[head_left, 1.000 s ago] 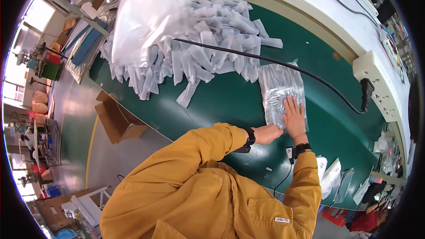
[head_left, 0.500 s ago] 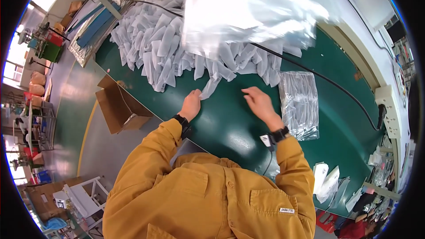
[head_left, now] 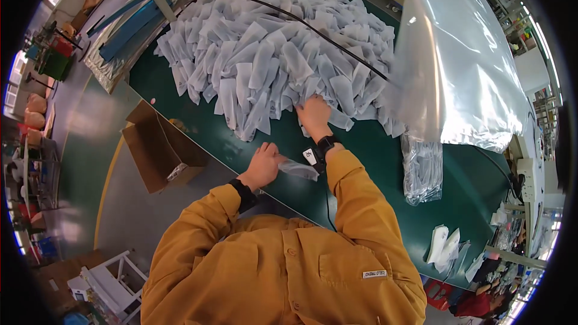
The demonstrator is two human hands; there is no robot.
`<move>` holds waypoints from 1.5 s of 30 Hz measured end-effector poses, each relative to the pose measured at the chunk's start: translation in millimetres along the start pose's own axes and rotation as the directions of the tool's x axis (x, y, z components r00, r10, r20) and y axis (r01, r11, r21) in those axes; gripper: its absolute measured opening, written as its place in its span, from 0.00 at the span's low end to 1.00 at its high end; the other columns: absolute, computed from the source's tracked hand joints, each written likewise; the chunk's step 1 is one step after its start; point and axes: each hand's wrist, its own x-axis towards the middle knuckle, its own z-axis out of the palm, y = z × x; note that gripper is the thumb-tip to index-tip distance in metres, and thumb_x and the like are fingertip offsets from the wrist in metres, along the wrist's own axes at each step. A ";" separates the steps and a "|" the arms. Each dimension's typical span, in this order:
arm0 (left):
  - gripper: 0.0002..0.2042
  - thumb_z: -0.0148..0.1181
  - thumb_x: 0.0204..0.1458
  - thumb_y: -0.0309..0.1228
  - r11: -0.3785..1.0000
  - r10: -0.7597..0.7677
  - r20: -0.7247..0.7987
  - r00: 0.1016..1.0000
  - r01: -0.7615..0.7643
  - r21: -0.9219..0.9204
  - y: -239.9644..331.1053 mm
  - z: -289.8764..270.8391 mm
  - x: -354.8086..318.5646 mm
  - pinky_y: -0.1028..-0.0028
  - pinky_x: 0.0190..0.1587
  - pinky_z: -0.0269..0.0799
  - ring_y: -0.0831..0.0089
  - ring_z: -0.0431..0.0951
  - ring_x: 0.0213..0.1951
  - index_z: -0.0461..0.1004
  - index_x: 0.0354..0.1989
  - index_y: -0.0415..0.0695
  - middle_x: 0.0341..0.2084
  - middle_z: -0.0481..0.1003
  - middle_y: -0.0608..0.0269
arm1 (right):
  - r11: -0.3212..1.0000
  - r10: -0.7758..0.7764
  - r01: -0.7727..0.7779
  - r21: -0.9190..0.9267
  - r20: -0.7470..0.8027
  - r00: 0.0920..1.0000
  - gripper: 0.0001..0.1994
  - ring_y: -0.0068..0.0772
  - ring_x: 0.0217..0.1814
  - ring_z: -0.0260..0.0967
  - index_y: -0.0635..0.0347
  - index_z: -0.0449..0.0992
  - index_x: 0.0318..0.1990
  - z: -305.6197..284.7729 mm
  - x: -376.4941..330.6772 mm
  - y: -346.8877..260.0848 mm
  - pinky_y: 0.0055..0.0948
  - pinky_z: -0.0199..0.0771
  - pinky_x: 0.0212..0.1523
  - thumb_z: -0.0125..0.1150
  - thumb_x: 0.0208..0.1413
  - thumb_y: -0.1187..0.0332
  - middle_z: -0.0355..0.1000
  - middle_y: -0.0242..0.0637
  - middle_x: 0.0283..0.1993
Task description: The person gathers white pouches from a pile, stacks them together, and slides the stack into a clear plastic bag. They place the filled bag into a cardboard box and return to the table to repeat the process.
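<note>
My left hand (head_left: 261,167) is closed around one end of a frosted plastic pouch (head_left: 298,170), just inside the near edge of the green table (head_left: 367,189). The pouch's free end points right, toward my right wrist. Farther out, my right hand (head_left: 314,115) is at the near edge of a big heap of similar pale pouches (head_left: 265,54). Its fingers are bent onto a pouch there; the fingertips are partly hidden. A small white tag-like device (head_left: 309,156) on a dark cable lies by my right wrist.
A large clear plastic sheet (head_left: 463,66) hangs at the right, partly over a clear bag of stacked pouches (head_left: 421,171). A black cable (head_left: 301,21) crosses above the heap. An open cardboard box (head_left: 159,150) stands off the table's left edge. White packets (head_left: 442,247) lie at the near right.
My left hand has drawn a pouch from the heap's edge toward me. My right hand has moved left and outward onto the heap. The plastic sheet appears farther right as the view shifts.
</note>
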 end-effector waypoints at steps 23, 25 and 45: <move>0.18 0.64 0.43 0.29 0.966 0.259 0.487 0.834 -0.234 -0.112 9.7 2.3 11.3 0.58 0.48 0.68 0.51 0.70 0.46 0.66 0.41 0.37 0.41 0.68 0.49 | 0.931 -0.261 0.165 0.325 0.281 0.923 0.18 0.50 0.48 0.67 0.60 0.71 0.46 -56.1 -129.1 39.6 0.40 0.70 0.46 0.64 0.46 0.66 0.67 0.44 0.42; 0.15 0.59 0.44 0.27 0.876 0.472 0.115 0.874 -0.480 0.053 12.2 -3.8 13.9 0.56 0.51 0.66 0.52 0.69 0.48 0.66 0.40 0.37 0.41 0.67 0.50 | 0.916 -0.327 0.230 0.329 0.280 0.903 0.19 0.48 0.49 0.66 0.59 0.71 0.45 -55.5 -130.5 38.7 0.40 0.70 0.46 0.65 0.45 0.64 0.68 0.43 0.40; 0.22 0.62 0.37 0.23 0.883 0.424 0.059 0.904 -0.427 0.193 11.5 -3.7 20.9 0.54 0.56 0.59 0.52 0.61 0.58 0.69 0.45 0.40 0.53 0.62 0.50 | 0.925 -0.348 0.263 0.273 0.337 0.875 0.17 0.51 0.40 0.71 0.65 0.73 0.37 -54.7 -96.6 50.4 0.42 0.73 0.40 0.65 0.44 0.62 0.69 0.48 0.36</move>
